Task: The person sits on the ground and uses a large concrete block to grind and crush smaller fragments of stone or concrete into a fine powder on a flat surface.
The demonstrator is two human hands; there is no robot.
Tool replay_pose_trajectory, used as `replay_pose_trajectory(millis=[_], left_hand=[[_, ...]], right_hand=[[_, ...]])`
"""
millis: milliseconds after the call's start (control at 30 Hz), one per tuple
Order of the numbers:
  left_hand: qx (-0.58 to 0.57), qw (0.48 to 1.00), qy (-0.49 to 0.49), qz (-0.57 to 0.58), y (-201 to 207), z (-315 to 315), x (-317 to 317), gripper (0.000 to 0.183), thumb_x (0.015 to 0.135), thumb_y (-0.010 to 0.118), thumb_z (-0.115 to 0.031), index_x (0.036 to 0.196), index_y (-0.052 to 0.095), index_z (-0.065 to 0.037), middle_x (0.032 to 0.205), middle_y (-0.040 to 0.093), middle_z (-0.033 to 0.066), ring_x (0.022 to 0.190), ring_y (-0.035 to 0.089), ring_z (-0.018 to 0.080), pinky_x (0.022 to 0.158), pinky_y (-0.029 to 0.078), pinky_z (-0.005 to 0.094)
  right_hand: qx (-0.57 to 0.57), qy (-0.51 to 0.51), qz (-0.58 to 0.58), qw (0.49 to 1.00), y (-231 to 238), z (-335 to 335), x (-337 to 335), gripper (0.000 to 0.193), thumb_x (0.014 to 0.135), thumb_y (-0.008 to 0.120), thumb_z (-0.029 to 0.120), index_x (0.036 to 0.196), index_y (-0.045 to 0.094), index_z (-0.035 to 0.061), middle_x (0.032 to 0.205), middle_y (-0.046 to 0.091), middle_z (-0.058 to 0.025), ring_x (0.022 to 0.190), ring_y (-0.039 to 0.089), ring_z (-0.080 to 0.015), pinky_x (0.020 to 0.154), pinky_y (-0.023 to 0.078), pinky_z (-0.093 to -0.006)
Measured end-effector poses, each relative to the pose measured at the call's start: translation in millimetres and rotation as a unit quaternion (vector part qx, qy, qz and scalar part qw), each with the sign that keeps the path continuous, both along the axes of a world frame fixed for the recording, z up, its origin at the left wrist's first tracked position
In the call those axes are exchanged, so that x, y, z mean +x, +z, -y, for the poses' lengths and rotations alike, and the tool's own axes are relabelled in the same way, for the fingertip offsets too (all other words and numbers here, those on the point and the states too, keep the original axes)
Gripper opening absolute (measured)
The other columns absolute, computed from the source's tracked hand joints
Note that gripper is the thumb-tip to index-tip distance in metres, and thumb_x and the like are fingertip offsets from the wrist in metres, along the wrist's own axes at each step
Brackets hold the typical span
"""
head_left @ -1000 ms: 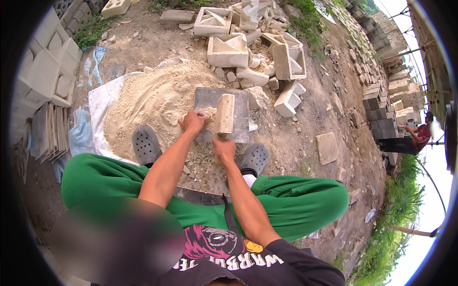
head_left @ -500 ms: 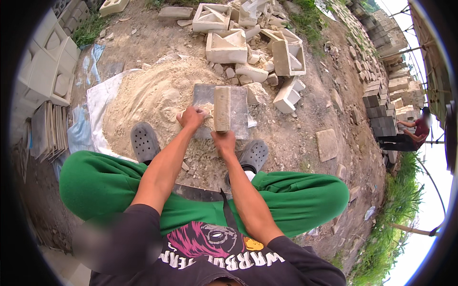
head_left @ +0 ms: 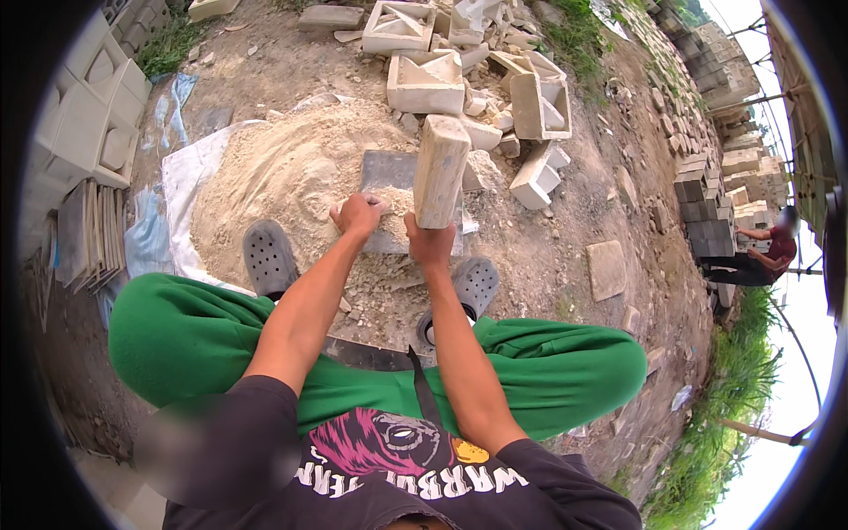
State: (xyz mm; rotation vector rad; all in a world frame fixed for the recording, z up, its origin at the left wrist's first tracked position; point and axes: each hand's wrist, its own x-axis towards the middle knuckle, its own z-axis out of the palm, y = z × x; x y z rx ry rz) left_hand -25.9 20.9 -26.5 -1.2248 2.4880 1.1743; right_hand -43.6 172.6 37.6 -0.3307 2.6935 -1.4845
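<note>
Clasping mallet (head_left: pixel 443 163) toward twelve o'clock in right hand (head_left: pixel 431 243), resting left hand (head_left: pixel 359 215), pinch indiscernible, by crumbs (head_left: pixel 399 201) at ten o'clock, preferably keeping hand and mallet apart.

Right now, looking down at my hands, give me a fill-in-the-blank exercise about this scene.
1. The right hand grips the mallet, while the ____ hand is by the crumbs on the slab.
2. The powder heap spreads over a ____ sheet.
3. The person's trousers are ____.

Missing words: left; white; green.
</note>
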Motion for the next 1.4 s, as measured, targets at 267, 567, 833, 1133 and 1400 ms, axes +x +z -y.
replay_pose_trajectory(millis=[267, 567, 833, 1133, 1400], left_hand=[[-0.007, 1.0, 0.006, -0.011, -11.3, 5.0, 2.8, 0.024, 0.081, 0.074, -0.043, 0.088, 0.08, -0.021, 0.087, 0.075, 0.0061, 0.088, 0.07, 0.024, 0.112, 0.019, 0.0431], [0.002, 1.0, -0.007, -0.001, 0.0, 0.8, 2.4, 0.025, 0.081, 0.074, -0.043, 0.088, 0.08, -0.02, 0.085, 0.075, 0.0066, 0.089, 0.069, 0.0246, 0.112, 0.019, 0.0435], [-0.017, 1.0, -0.015, -0.007, -6.4, -1.4, 1.0, 0.028, 0.08, 0.074, -0.045, 0.094, 0.08, -0.022, 0.09, 0.076, 0.0057, 0.092, 0.069, 0.0233, 0.108, 0.025, 0.0454], [-0.005, 1.0, -0.012, -0.015, 3.8, 1.7, 7.2, 0.023, 0.082, 0.072, -0.041, 0.09, 0.08, -0.021, 0.085, 0.075, 0.0043, 0.088, 0.069, 0.0226, 0.109, 0.022, 0.0426], [-0.018, 0.999, -0.013, -0.027, -9.9, 1.4, 4.4, 0.028, 0.083, 0.071, -0.044, 0.093, 0.079, -0.02, 0.089, 0.075, 0.0062, 0.09, 0.069, 0.024, 0.111, 0.021, 0.0468]], right_hand=[[0.14, -0.087, 0.191, 0.968, -37.0, -16.2, 26.2, 0.038, 0.071, 0.075, 0.028, 0.087, 0.071, -0.0055, 0.071, 0.071, -0.0148, 0.064, 0.071, -0.0261, 0.063, 0.055, -0.0368], [0.051, 0.009, 0.02, 0.998, -1.6, -3.3, 2.2, 0.039, 0.07, 0.076, 0.028, 0.092, 0.069, -0.0026, 0.087, 0.07, -0.0252, 0.085, 0.07, -0.0394, 0.075, 0.053, -0.0459], [0.137, -0.074, 0.255, 0.954, -57.8, -24.1, 28.6, 0.033, 0.071, 0.074, 0.026, 0.086, 0.071, -0.0039, 0.072, 0.071, -0.0147, 0.061, 0.07, -0.0233, 0.06, 0.054, -0.0362], [0.009, 0.011, 0.038, 0.999, 28.8, 5.9, -7.3, 0.031, 0.072, 0.075, 0.023, 0.086, 0.068, -0.0033, 0.081, 0.07, -0.0229, 0.08, 0.071, -0.0383, 0.069, 0.053, -0.046], [0.108, -0.077, 0.245, 0.96, -59.2, -16.9, 27.6, 0.038, 0.068, 0.076, 0.032, 0.083, 0.073, -0.0025, 0.073, 0.071, -0.016, 0.067, 0.07, -0.0262, 0.066, 0.054, -0.0398]])
